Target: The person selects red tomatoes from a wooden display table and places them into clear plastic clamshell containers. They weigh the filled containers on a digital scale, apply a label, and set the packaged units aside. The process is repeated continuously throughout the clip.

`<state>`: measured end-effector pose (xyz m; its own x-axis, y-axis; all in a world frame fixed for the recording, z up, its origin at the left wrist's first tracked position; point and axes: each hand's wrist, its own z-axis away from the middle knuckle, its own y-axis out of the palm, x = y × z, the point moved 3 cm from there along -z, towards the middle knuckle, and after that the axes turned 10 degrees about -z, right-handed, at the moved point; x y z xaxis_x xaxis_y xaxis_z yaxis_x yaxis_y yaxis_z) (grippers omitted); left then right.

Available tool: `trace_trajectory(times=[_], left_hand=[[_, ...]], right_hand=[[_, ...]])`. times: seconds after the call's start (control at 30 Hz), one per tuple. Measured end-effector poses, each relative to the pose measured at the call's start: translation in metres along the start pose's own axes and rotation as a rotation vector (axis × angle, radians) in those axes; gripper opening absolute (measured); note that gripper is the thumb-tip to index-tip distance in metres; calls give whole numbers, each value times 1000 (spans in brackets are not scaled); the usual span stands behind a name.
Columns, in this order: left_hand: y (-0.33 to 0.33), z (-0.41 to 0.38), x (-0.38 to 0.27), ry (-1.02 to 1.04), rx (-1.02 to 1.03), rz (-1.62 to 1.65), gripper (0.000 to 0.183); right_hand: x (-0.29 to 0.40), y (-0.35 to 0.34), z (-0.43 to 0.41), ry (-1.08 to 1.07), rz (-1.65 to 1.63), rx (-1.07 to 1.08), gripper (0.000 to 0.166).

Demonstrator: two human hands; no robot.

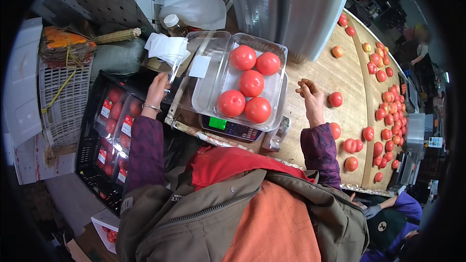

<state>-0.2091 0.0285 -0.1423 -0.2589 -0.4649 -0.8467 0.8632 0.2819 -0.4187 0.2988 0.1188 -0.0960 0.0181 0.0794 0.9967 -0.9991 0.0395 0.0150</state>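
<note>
My left hand [156,92] grips a slim, shiny metal tool [174,71], perhaps scissors or tweezers, whose far end reaches white paper slips [168,49]. A clear hinged plastic clamshell [278,116] lies opened out before me. Several red tomatoes [251,83] sit in its right half, over a white liner. On the left half is a small white square [199,66]. Under the clamshell, a digital scale [238,131] shows a green lit display. To the right of the clamshell, my right hand [312,100] hovers over the wooden table, fingers loosely curled, nothing visible in it.
Tall stacks of clear plastic containers [284,3] stand behind the clamshell. Loose tomatoes [391,112] are spread across the wooden table [349,112] at right. A black crate [85,153] with labelled tomato packs stands at left. A gloved co-worker's hand [372,211] shows at lower right.
</note>
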Motion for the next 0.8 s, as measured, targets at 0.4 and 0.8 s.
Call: trace_trajectory(times=[0.4, 0.8], left_hand=[[33, 81, -119, 349, 599, 785, 74], [142, 149, -136, 875, 312, -719, 49]], right_hand=[[1, 39, -56, 219, -283, 138, 39], [9, 81, -109, 168, -231, 226, 18]])
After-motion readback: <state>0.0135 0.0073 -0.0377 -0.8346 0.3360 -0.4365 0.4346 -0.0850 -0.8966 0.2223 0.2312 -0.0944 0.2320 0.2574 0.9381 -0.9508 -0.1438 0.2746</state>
